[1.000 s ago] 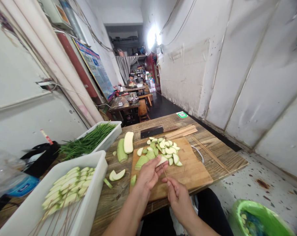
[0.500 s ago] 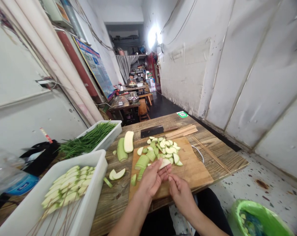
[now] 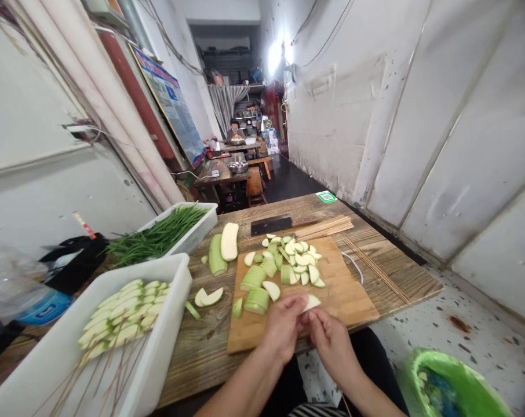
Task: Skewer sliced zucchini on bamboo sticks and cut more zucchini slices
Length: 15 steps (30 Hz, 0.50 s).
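Note:
My left hand [image 3: 283,325] and my right hand [image 3: 332,341] meet over the near edge of a wooden cutting board [image 3: 345,295]. The left fingers pinch a pale zucchini slice [image 3: 311,301]. The right fingers are closed against it; an earlier frame showed a thin bamboo skewer in them, which is hidden now. Several more zucchini slices [image 3: 288,260] lie heaped on the board's far half. Two zucchini halves [image 3: 222,250] rest on the table to the left of the board.
A white tray [image 3: 167,324] at the near left holds skewered zucchini slices [image 3: 123,315]. Behind it a second tray holds green chives [image 3: 158,236]. A cleaver [image 3: 273,224] and bundles of bamboo skewers [image 3: 327,226] lie beyond the board. A green bin [image 3: 454,385] stands on the floor at right.
Both hands have drawn back together from the middle of the board to its near edge, carrying one slice. The skewer seen between them earlier is now hidden.

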Tool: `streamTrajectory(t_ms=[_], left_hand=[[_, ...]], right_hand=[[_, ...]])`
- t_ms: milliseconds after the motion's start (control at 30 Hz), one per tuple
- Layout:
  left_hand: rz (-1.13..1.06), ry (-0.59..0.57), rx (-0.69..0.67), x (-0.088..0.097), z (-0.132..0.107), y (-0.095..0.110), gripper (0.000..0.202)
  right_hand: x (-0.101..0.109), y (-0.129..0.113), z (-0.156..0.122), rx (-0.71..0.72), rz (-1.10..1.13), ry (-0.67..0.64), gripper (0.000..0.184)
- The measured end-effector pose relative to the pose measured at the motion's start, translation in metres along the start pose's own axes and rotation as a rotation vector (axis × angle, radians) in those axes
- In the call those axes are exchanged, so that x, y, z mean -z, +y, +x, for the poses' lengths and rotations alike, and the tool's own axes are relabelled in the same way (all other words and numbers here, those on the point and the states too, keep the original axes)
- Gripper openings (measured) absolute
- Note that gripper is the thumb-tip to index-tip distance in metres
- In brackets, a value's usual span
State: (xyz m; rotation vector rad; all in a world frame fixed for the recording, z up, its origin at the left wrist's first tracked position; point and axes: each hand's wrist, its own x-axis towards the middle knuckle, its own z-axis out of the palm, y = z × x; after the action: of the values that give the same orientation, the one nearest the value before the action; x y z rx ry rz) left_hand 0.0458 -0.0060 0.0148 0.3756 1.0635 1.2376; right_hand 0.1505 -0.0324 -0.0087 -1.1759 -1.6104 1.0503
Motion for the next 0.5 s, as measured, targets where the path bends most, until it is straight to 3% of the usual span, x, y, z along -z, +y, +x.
streamTrajectory(t_ms=[100, 200, 267, 367, 433, 500], left_hand=[[0.006, -0.081, -0.051, -0.001, -0.008, -0.02, 0.021], [0.175, -0.119, -0.105, 0.007, -0.017, -0.02, 0.03], [0.45, -0.055, -0.287, 0.018, -0.02, -0.007, 0.034], [1.081, 0.032, -0.638, 0.037, -0.014, 0.024, 0.038], [1.474, 0.021, -0.646, 0.046, -0.003, 0.043, 0.054], [1.732, -0.037, -0.584, 0.05, 0.007, 0.058, 0.06]], right_hand=[[0.005, 0.005, -0.002, -0.02, 0.013, -0.017, 0.033], [0.013, 0.012, -0.007, -0.012, 0.033, -0.04, 0.032], [0.018, 0.018, -0.01, -0.022, 0.059, -0.036, 0.03], [0.025, 0.026, -0.011, -0.08, 0.124, -0.012, 0.029], [0.026, 0.029, -0.012, -0.11, 0.153, -0.01, 0.03], [0.024, 0.03, -0.013, -0.126, 0.164, -0.025, 0.031]])
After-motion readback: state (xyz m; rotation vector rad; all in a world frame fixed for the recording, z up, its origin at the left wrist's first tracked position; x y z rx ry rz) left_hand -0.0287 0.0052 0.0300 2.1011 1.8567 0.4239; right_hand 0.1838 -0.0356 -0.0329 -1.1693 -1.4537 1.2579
